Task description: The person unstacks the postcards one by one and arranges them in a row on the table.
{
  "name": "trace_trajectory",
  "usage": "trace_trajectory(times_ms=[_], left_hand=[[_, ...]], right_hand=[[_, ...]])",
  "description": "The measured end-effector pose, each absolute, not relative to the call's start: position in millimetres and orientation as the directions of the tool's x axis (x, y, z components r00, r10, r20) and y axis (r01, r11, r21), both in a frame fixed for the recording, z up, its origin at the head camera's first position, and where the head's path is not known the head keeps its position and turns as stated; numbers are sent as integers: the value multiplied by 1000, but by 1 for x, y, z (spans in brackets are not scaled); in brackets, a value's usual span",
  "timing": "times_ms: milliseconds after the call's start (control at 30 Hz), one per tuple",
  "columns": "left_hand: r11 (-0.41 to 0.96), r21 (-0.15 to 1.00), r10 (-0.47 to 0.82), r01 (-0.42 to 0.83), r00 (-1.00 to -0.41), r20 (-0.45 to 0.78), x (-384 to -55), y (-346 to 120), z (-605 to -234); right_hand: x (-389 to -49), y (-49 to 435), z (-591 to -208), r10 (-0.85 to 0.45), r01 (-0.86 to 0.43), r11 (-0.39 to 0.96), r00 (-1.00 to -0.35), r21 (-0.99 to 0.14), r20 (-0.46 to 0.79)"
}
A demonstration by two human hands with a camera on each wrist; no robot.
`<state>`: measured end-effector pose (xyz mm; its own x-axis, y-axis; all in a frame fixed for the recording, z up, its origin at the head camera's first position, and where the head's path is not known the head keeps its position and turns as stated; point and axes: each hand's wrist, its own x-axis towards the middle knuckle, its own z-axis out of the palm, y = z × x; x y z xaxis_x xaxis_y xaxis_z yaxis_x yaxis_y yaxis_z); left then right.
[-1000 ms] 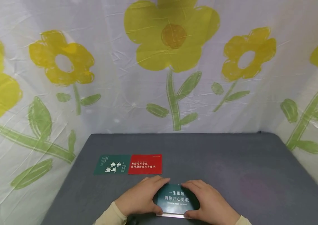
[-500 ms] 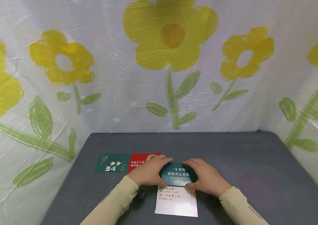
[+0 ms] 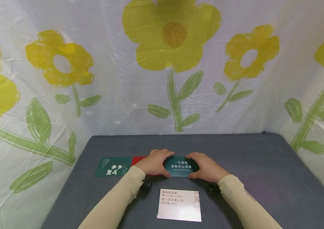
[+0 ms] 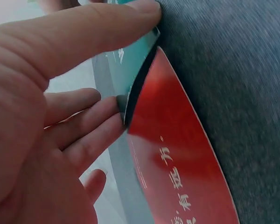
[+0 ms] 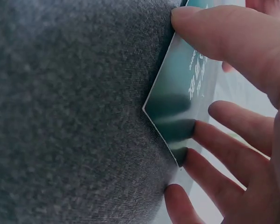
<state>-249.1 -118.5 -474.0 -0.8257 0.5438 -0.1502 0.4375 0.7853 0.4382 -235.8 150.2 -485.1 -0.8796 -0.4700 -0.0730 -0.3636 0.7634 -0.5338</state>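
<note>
Both hands hold a teal card point(image 3: 180, 171) with white lettering by its left and right ends, thumbs at the near edge and fingers at the far edge. My left hand point(image 3: 155, 163) partly covers a red card point(image 3: 137, 160) lying just left of the teal one. In the left wrist view, the teal card's end stands slightly raised beside the red card point(image 4: 170, 135). My right hand point(image 3: 208, 167) grips the other end; the right wrist view has that thumb on the near edge of the teal card point(image 5: 170, 88) and fingertips along the far side.
A dark green card point(image 3: 111, 166) lies left of the red one, making a row. Closer to me, a pale pink printed card point(image 3: 179, 208) rests on the dark grey table point(image 3: 242, 197). A white curtain with yellow flowers point(image 3: 116, 95) hangs behind the table.
Both hands have carried the teal card forward, off the pale pink card, which now shows fully. The teal card has come to the right side of the red card.
</note>
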Motion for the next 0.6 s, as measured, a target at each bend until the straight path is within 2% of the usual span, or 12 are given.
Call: trace_trajectory(times_ms=[600], left_hand=[[771, 497, 540, 399, -823, -176, -244, -122, -466]], right_hand=[[-240, 151, -483, -503, -393, 754, -861, -526, -76]])
